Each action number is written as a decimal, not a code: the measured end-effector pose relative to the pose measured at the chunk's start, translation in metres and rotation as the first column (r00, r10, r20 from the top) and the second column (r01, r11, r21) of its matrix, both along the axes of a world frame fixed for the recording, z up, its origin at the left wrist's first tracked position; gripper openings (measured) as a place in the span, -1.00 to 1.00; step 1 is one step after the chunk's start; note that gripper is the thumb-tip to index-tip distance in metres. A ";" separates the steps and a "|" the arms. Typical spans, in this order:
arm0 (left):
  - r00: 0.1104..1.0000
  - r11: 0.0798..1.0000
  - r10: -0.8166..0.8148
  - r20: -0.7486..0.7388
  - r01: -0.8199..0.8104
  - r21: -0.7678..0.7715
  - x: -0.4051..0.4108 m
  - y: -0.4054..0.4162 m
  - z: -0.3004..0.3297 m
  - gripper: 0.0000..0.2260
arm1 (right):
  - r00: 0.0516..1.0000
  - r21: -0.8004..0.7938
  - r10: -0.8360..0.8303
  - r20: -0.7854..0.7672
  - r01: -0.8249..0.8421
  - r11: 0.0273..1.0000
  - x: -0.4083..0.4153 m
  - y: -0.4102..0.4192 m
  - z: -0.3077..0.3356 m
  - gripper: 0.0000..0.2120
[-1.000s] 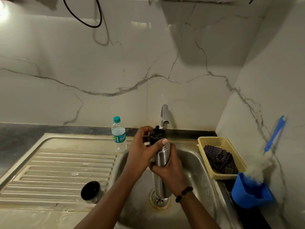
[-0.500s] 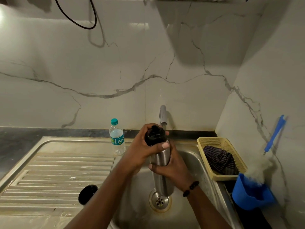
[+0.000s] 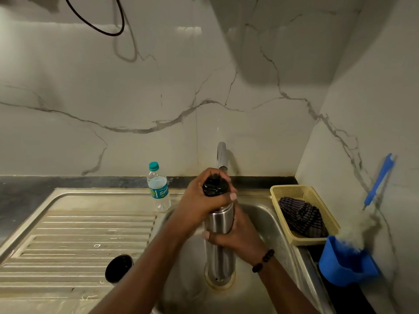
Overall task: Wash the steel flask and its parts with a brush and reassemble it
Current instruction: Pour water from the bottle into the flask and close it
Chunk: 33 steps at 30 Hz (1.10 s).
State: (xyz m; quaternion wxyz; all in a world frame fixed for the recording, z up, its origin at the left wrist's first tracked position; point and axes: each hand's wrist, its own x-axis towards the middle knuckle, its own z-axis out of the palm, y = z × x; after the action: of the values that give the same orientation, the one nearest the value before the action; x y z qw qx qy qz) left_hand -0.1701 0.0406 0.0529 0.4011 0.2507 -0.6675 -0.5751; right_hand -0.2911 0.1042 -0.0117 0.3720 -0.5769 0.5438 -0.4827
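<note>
The steel flask stands upright over the sink basin, its base above the drain. My right hand grips its body at mid height. My left hand curls round the black stopper at the flask's mouth. The flask's cup-shaped cap lies on its side on the ribbed drainboard, dark opening toward me. The bottle brush, blue handle and white bristles, stands in a blue holder at the right wall.
A small water bottle with a teal cap stands at the drainboard's back edge. The tap rises behind my hands. A yellow basket holding a striped cloth sits right of the basin.
My left hand has turned on the black stopper, and its fingers now cover more of the stopper. The flask stays upright over the drain. The camera has shifted slightly.
</note>
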 end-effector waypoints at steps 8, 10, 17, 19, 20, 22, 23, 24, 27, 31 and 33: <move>1.000 1.000 0.011 0.014 -0.011 0.024 0.003 -0.004 0.000 -0.61 | 0.995 0.068 0.044 0.085 -0.050 0.996 0.003 0.000 0.012 -0.27; 0.923 0.936 0.351 0.155 -0.346 -0.059 -0.008 0.010 -0.003 -0.54 | 0.995 0.018 -0.089 0.035 0.089 0.996 0.011 -0.003 0.013 -0.21; 0.917 0.925 0.374 0.138 -0.379 0.008 -0.011 0.011 -0.001 -0.66 | 0.979 -0.100 -0.198 -0.041 0.193 0.976 0.017 -0.003 0.005 -0.14; 0.966 0.971 0.234 0.113 -0.238 0.023 -0.004 0.006 0.003 -0.68 | 0.984 -0.088 -0.165 -0.073 0.158 0.983 0.012 -0.002 0.009 -0.14; 0.980 0.983 0.174 0.097 -0.178 0.038 -0.001 0.004 0.004 -0.68 | 0.984 -0.082 -0.156 -0.085 0.149 0.985 0.011 -0.002 0.010 -0.15; 0.991 0.994 0.102 0.082 -0.105 0.040 0.001 0.003 0.005 -0.67 | 0.985 -0.087 -0.153 -0.083 0.146 0.985 0.010 -0.002 0.014 -0.17; 0.993 0.996 0.081 0.083 -0.085 0.039 0.002 0.002 0.006 -0.66 | 0.984 -0.092 -0.161 -0.079 0.154 0.984 0.010 -0.001 0.014 -0.17; 0.996 0.998 0.055 0.076 -0.058 0.037 0.004 0.001 0.006 -0.65 | 0.981 -0.101 -0.175 -0.079 0.167 0.981 0.010 -0.001 0.014 -0.18; 0.998 0.999 -0.031 -0.058 0.033 0.030 0.009 0.005 0.000 -0.55 | 0.972 -0.149 -0.223 -0.075 0.211 0.966 0.009 0.000 0.010 -0.22; 0.946 0.965 0.169 -0.278 -0.101 0.240 0.009 0.015 -0.007 -0.72 | 0.960 -0.198 -0.275 -0.042 0.262 0.945 0.009 0.001 0.007 -0.24; 0.937 0.947 0.233 -0.259 -0.159 0.278 0.008 0.017 -0.007 -0.75 | 0.959 -0.197 -0.282 -0.035 0.270 0.942 0.009 0.001 0.005 -0.24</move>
State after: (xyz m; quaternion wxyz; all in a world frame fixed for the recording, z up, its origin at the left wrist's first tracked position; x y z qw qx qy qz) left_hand -0.1624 0.0577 0.0454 0.5145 0.2791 -0.4945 -0.6426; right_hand -0.2817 0.1055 -0.0071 0.2263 -0.5428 0.5822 -0.5614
